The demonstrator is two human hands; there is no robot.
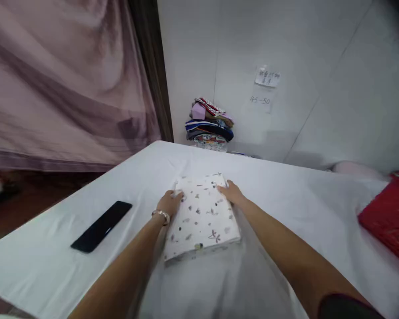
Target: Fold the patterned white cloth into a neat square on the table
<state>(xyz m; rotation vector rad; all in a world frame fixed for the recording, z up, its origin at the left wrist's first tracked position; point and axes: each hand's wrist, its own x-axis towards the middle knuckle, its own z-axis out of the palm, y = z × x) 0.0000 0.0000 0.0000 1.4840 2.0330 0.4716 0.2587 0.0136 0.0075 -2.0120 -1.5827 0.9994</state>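
Observation:
A folded white cloth with a small scattered print lies in the middle of the white-covered table. My left hand, with a bracelet at the wrist, grips its left edge, thumb on top and fingers down the side. On the opposite edge, my right hand holds the far right corner area the same way. The fingers beneath or beside the cloth are partly hidden. To the left of my left arm rests a black phone-like slab, apart from the cloth.
The table has a white, slightly wrinkled cover. Behind its far edge a stack of folded clothes stands by the wall. A red bundle sits at the right. A pinkish curtain hangs at the left; paper notes are on the wall.

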